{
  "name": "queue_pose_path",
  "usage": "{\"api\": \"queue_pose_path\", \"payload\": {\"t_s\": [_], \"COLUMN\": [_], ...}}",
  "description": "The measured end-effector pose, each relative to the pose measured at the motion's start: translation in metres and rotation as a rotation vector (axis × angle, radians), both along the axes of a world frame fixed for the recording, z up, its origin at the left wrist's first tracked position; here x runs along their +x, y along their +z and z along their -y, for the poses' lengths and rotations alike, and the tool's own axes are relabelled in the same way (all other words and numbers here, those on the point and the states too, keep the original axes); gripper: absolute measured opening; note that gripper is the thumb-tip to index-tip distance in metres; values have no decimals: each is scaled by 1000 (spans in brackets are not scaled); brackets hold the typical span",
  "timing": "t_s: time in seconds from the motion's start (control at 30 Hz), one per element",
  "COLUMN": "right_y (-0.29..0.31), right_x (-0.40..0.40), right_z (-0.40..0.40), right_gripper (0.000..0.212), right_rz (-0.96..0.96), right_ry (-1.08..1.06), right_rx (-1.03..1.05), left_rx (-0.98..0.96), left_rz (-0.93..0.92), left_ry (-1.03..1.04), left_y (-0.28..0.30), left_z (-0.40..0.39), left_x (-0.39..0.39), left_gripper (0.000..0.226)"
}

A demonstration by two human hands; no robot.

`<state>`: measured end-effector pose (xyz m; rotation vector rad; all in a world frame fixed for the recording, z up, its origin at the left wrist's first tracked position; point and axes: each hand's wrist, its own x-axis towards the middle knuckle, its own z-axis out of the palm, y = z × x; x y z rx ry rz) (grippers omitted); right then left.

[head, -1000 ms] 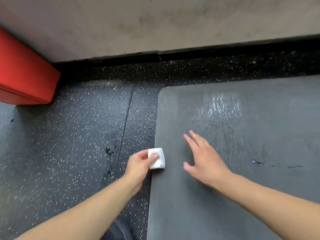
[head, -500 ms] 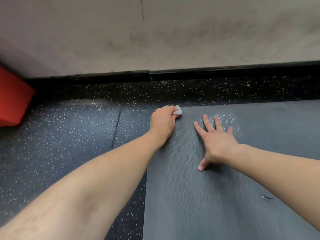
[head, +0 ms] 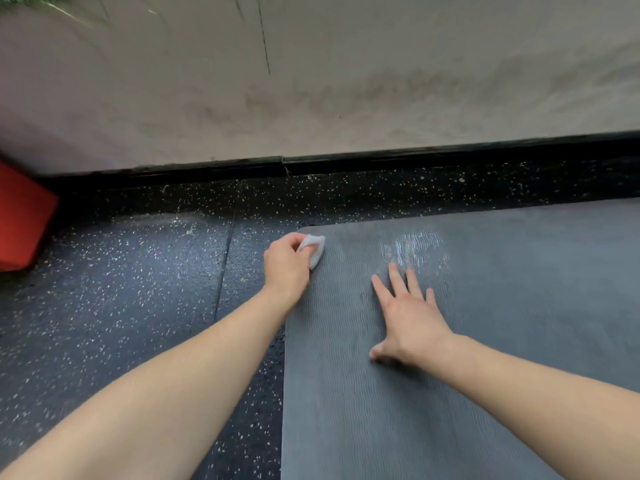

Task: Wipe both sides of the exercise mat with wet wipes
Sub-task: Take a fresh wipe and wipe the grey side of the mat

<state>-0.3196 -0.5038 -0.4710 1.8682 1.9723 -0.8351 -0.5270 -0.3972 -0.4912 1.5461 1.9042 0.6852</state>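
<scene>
A grey ribbed exercise mat [head: 502, 341] lies flat on the speckled black floor, filling the right half of the view. My left hand [head: 285, 268] grips a folded white wet wipe [head: 314, 249] and holds it on the mat's far left corner. My right hand [head: 407, 317] lies flat on the mat with fingers spread, a little to the right of the wipe. Just beyond its fingertips a wet, shiny patch [head: 414, 249] shows on the mat.
A red block [head: 20, 220] stands at the left against the pale wall [head: 346, 81]. A black baseboard [head: 346, 161] runs along the wall just beyond the mat. Speckled rubber floor [head: 121, 306] spreads out left of the mat.
My left hand slid the wipe along the mat's left edge from the near side up to the far corner. My right hand moved further up the mat and now lies flat.
</scene>
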Motion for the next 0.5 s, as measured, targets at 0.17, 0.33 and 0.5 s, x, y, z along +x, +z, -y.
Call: {"api": "queue_pose_path", "payload": {"t_s": [0.17, 0.33, 0.5], "right_y": [-8, -12, -7], "right_x": [-10, -5, -2], "right_z": [32, 35, 39], "right_gripper": [162, 163, 157], "right_rz": [79, 82, 78], "right_ry": [30, 79, 105], "right_rx": [-12, 13, 24], "left_rx": [-7, 79, -117], "left_rz": [-385, -339, -153], "left_ry": [-538, -912, -782], "left_y": [-19, -28, -12], "left_z": [42, 100, 117], "left_x": [26, 2, -3], "left_gripper": [16, 10, 10]}}
